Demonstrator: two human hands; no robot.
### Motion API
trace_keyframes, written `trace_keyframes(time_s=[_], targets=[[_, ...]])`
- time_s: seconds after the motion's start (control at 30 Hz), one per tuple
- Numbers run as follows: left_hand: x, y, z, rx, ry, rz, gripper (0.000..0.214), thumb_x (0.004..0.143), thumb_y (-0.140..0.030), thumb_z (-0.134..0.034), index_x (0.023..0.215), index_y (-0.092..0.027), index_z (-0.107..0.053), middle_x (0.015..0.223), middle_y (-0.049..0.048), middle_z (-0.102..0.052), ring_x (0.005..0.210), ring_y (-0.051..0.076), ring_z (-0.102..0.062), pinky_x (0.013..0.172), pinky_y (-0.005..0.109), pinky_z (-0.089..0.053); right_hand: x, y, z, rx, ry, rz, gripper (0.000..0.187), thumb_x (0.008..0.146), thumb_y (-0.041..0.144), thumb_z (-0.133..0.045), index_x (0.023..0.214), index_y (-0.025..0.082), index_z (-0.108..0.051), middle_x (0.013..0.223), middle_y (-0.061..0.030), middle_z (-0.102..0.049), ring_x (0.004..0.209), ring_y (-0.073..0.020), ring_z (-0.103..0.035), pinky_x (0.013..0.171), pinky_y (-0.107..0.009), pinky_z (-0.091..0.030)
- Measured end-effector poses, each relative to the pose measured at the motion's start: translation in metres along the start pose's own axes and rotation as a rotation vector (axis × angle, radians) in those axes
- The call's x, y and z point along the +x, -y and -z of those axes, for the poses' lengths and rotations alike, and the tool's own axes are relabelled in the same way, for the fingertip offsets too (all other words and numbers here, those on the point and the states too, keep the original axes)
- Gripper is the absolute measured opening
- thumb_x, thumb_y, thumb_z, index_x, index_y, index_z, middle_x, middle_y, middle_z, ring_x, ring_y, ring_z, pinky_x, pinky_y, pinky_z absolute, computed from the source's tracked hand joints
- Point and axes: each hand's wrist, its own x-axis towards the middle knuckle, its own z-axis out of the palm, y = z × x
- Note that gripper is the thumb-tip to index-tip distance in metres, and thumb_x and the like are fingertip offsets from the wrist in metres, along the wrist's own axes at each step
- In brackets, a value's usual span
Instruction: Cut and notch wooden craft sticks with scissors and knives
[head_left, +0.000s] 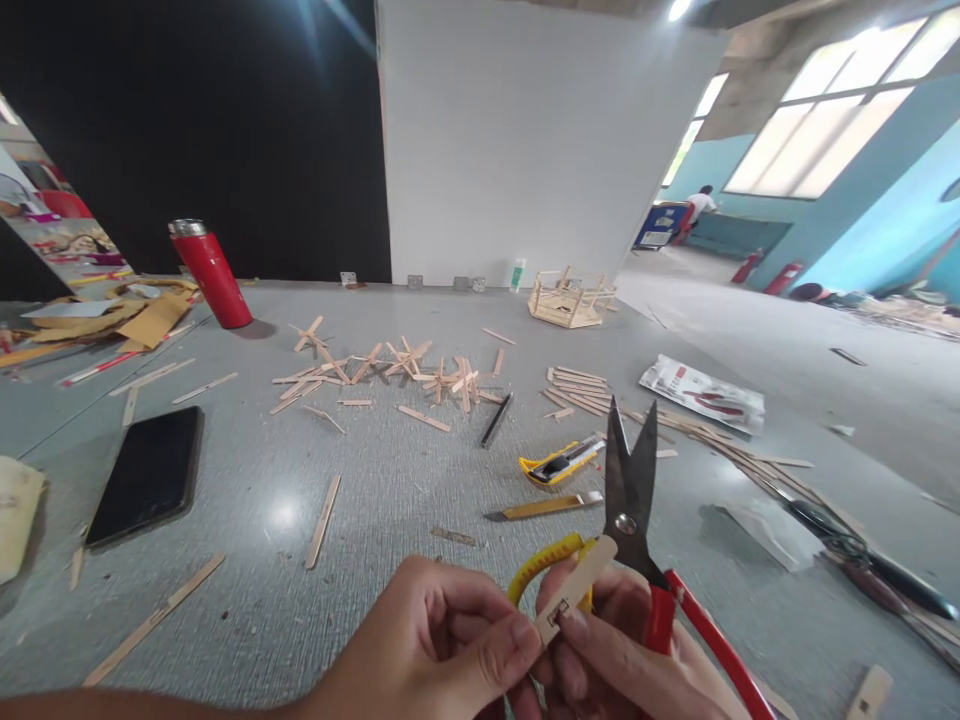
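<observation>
Cutter (556,464) lies beyond scissors (630,500) and held stick (581,583).

We've got a marked wooden stick (589,577) pinched in left hand (457,645) and right hand (630,668), red-handled scissors (628,500) in the right too, blades apart, yellow box cutter (562,462) beyond on the grey table (262,610), phone (146,475) and red bottle (212,275) off left.

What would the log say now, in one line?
left hand: pinching wooden stick | right hand: pinching same stick, holding scissors | scissors: blades parted | yellow cutter: on table
</observation>
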Motion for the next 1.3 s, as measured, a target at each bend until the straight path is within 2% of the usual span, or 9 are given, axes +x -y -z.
trace_keyframes(time_s=[0.4, 0.6, 0.93, 1.0, 1.1, 1.17, 1.2, 1.23, 1.3], targets=[[-0.003, 0.002, -0.001, 0.009, 0.004, -0.021, 0.052, 0.087, -0.065, -0.074, 0.092, -0.014, -0.082, 0.081, 0.0068, -0.074, 0.064, 0.007, -0.06, 0.066, 0.019, -0.047, 0.002, -0.003, -0.001, -0.055, -0.015, 0.011, 0.039, 0.09, 0.053, -0.075, 0.079, 0.018, -0.061, 0.062, 0.0033, -0.055, 0.053, -0.01, -0.056, 0.049, -0.02, -0.04], [-0.002, 0.011, 0.003, 0.016, 0.006, -0.005, 0.054, 0.086, -0.065, -0.076, 0.095, -0.013, -0.082, 0.086, 0.0097, -0.075, 0.07, 0.008, -0.062, 0.067, 0.019, -0.042, 0.002, -0.001, 0.005, -0.107, 0.127, 0.031, 0.033, 0.094, 0.048, -0.071, 0.084, 0.017, -0.064, 0.064, 0.0025, -0.056, 0.058, -0.0117, -0.061, 0.054, -0.021, -0.046], [-0.002, 0.013, 0.002, 0.092, 0.002, -0.05, 0.051, 0.09, -0.064, -0.072, 0.094, -0.014, -0.083, 0.075, 0.0073, -0.074, 0.063, 0.008, -0.056, 0.061, 0.02, -0.038, 0.002, -0.005, 0.01, -0.103, 0.161, -0.04, 0.033, 0.099, 0.05, -0.063, 0.088, 0.019, -0.06, 0.065, 0.0064, -0.047, 0.056, -0.0086, -0.047, 0.056, -0.02, -0.047], [-0.004, 0.009, 0.0, 0.14, -0.021, -0.055, 0.053, 0.09, -0.065, -0.071, 0.091, -0.013, -0.081, 0.073, 0.0072, -0.072, 0.06, 0.008, -0.052, 0.059, 0.02, -0.035, 0.004, -0.006, 0.012, -0.142, 0.111, -0.035, 0.036, 0.096, 0.052, -0.064, 0.083, 0.019, -0.058, 0.065, 0.0056, -0.048, 0.055, -0.0084, -0.044, 0.054, -0.02, -0.043], [-0.006, 0.007, 0.0, 0.155, -0.081, -0.053, 0.056, 0.088, -0.068, -0.07, 0.089, -0.013, -0.074, 0.072, 0.006, -0.071, 0.055, 0.006, -0.048, 0.056, 0.02, -0.035, 0.013, -0.002, 0.021, -0.423, -0.054, -0.013, 0.044, 0.098, 0.053, -0.052, 0.068, 0.02, -0.053, 0.06, 0.0025, -0.053, 0.054, -0.0109, -0.049, 0.054, -0.024, -0.043], [-0.004, 0.008, 0.001, 0.141, -0.12, -0.055, 0.059, 0.087, -0.072, -0.069, 0.091, -0.014, -0.068, 0.07, 0.0041, -0.069, 0.052, 0.006, -0.047, 0.053, 0.019, -0.036, 0.022, 0.007, 0.032, -0.716, -0.192, -0.017, 0.052, 0.101, 0.052, -0.042, 0.06, 0.022, -0.049, 0.054, 0.001, -0.054, 0.052, -0.0133, -0.053, 0.057, -0.027, -0.045], [-0.002, 0.009, 0.002, 0.14, -0.137, -0.055, 0.06, 0.086, -0.074, -0.068, 0.091, -0.014, -0.066, 0.069, 0.0033, -0.068, 0.05, 0.005, -0.047, 0.051, 0.019, -0.036, 0.027, 0.014, 0.041, -0.825, -0.255, -0.016, 0.052, 0.101, 0.05, -0.044, 0.058, 0.022, -0.049, 0.052, 0.0009, -0.054, 0.051, -0.014, -0.053, 0.057, -0.028, -0.045], [0.0, 0.01, 0.004, 0.141, -0.151, -0.054, 0.061, 0.086, -0.075, -0.067, 0.092, -0.015, -0.064, 0.069, 0.0028, -0.068, 0.048, 0.006, -0.048, 0.049, 0.019, -0.037, 0.031, 0.022, 0.051, -1.12, -0.345, -0.026, 0.052, 0.101, 0.051, -0.045, 0.058, 0.022, -0.051, 0.05, 0.0009, -0.055, 0.048, -0.014, -0.052, 0.054, -0.028, -0.043], [0.004, 0.013, 0.007, 0.145, -0.174, -0.053, 0.06, 0.088, -0.075, -0.064, 0.093, -0.015, -0.061, 0.069, 0.0019, -0.067, 0.046, 0.006, -0.05, 0.046, 0.018, -0.037, 0.037, 0.044, 0.076, -1.327, -0.547, 0.015, 0.039, 0.097, 0.042, -0.057, 0.063, 0.022, -0.058, 0.053, 0.0001, -0.054, 0.046, -0.0142, -0.047, 0.047, -0.028, -0.032]])
